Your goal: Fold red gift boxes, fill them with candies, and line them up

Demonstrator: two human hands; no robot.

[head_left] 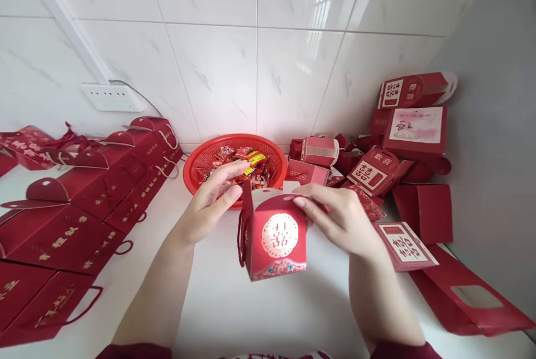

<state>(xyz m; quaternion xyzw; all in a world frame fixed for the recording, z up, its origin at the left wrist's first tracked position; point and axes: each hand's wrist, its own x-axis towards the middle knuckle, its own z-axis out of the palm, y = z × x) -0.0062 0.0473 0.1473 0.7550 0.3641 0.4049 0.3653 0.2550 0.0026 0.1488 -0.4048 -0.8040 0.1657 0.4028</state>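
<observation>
A small red gift box (278, 239) with a round white-and-gold emblem is held up over the white table, its top flaps partly raised and a red cord at its left side. My right hand (335, 214) pinches the box's top edge on the right between thumb and fingers. To the left of the box, my left hand (215, 197) has its thumb and fingers apart, with nothing between them. Behind both hands, wrapped candies (259, 166) lie in a red plastic basket (192, 166). The inside of the box is mostly hidden.
Rows of dark red boxes (96, 191) with cord handles line the left side. Various red boxes (419, 133) are piled at the right, one long box (464, 292) nearest the front. A tiled wall (218, 80) with a power strip (113, 97) stands behind.
</observation>
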